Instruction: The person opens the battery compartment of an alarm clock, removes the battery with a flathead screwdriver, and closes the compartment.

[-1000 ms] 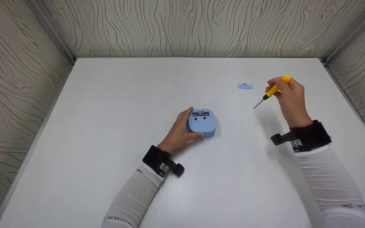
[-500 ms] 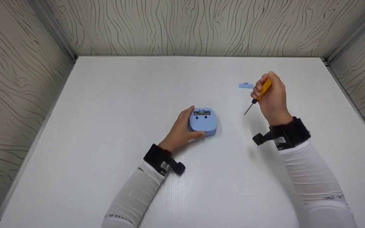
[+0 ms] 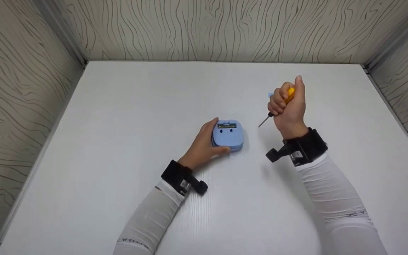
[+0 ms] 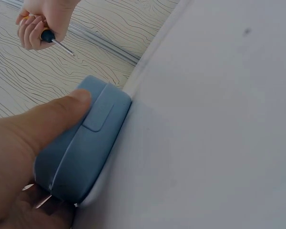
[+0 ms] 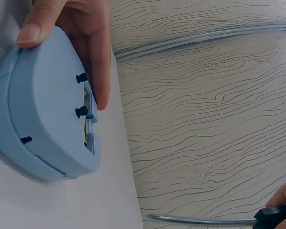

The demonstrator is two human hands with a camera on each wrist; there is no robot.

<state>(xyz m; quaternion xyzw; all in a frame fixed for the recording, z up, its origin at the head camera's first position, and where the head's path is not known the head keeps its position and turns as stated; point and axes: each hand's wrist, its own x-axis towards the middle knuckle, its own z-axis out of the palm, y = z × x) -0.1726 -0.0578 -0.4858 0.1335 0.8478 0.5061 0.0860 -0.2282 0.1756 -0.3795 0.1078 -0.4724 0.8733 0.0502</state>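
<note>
Screwdriver in curled right hand

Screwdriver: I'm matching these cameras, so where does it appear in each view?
Head: screwdriver right of centre, in the right hand, tip toward lower left.
Left wrist: upper left, its shaft pointing lower right.
Right wrist: lower right corner, handle cut off.
Shared landmark: the blue case, gripped by the left hand.
</note>
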